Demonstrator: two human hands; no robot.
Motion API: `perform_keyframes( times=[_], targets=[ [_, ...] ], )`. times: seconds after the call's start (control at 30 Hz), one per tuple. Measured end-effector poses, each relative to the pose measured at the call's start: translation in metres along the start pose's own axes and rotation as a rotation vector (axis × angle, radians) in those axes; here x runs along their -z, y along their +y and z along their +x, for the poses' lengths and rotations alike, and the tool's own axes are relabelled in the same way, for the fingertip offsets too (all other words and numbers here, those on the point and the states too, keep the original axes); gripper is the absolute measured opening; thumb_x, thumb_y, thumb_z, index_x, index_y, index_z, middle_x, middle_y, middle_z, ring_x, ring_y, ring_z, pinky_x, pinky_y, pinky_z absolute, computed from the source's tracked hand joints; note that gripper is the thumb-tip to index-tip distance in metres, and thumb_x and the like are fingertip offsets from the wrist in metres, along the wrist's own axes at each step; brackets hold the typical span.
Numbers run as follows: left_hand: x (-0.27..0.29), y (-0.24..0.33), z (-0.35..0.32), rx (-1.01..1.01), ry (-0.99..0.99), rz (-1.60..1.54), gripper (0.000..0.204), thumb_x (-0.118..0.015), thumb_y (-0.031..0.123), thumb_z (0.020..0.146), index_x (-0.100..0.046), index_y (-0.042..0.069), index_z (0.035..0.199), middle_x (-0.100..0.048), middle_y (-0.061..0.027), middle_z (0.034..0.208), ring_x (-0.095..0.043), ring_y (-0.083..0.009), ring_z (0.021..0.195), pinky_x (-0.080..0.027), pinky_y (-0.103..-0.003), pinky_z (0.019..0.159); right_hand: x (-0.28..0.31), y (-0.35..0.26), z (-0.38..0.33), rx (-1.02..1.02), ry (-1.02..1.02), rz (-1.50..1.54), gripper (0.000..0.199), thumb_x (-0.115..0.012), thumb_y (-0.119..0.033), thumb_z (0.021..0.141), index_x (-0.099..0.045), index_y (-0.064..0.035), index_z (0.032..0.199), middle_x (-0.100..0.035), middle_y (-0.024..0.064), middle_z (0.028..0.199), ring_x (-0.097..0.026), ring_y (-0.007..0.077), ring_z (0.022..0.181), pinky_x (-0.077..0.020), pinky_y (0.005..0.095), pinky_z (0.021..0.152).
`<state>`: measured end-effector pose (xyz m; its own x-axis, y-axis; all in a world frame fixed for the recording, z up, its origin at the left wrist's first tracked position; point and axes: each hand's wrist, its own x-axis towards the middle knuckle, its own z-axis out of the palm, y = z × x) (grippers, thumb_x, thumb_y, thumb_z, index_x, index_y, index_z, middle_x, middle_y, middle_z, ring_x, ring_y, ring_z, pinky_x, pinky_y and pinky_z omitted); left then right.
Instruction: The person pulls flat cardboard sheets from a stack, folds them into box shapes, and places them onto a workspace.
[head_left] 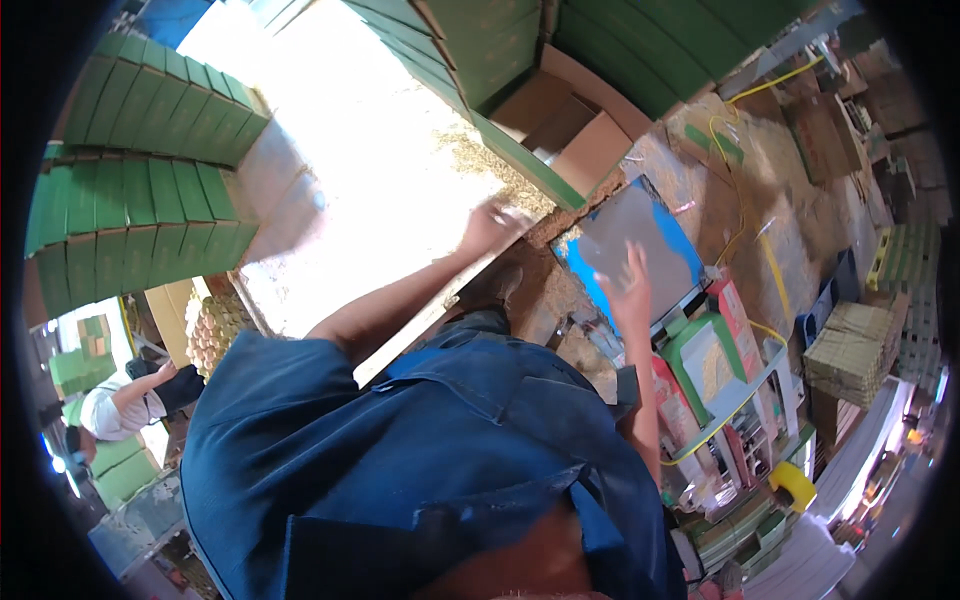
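Two hands spread over a straw-littered bench, among green cartons.

The left hand (490,225), at the frame's centre, lies on the pale, sunlit bench (350,180) near its lower edge, seemingly pressing flat as if to steady the person's lean; whether it grips anything cannot be told (glare washes the fingers out). The right hand (628,285), just right of centre, hovers open with fingers spread over a grey tray with a blue rim (640,235), touching nothing clearly. An open green carton (560,125) sits just above, flaps out. Stacked green cartons (140,170) fill the upper left, kept off the working surface.
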<state>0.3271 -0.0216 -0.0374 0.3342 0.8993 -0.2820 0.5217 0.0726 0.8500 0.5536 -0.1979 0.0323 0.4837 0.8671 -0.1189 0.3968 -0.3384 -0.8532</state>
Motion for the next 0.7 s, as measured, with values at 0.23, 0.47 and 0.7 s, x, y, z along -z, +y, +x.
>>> perform_keyframes(
  times=[0.23,0.47,0.7],
  targets=[
    [0.093,0.008,0.128,-0.185,-0.206,-0.193,0.062,-0.078,0.011,0.082,-0.053,0.012,0.14,-0.059,-0.0088,0.134,-0.056,-0.0236,0.121,-0.048,-0.039,0.104,-0.072,-0.055,0.102,0.459,-0.051,-0.304,0.053,-0.077,-0.024,0.079,-0.062,-0.0079,0.127,-0.056,0.0205,0.135,-0.052,0.039,0.126,-0.0447,0.041,0.102],
    [0.099,0.026,0.112,-0.208,-0.251,-0.259,0.041,-0.07,0.007,0.089,-0.062,0.006,0.129,-0.067,-0.0079,0.121,-0.062,-0.0177,0.111,-0.051,-0.033,0.099,-0.079,-0.035,0.085,0.188,-0.025,-0.009,0.026,-0.066,-0.021,0.089,-0.071,-0.0027,0.106,-0.058,0.0191,0.132,-0.061,0.0375,0.109,-0.0472,0.0397,0.092],
    [0.045,0.05,0.023,-0.243,-0.367,-0.327,0.028,-0.072,0.008,0.087,-0.071,0.004,0.114,-0.065,-0.0147,0.126,-0.064,-0.0199,0.11,-0.053,-0.033,0.095,-0.012,0.015,-0.014,0.335,0.11,0.014,0.023,-0.065,-0.008,0.086,-0.073,0.0001,0.106,-0.045,0.0137,0.151,-0.05,0.0247,0.133,-0.0352,0.0331,0.111]
  ],
)
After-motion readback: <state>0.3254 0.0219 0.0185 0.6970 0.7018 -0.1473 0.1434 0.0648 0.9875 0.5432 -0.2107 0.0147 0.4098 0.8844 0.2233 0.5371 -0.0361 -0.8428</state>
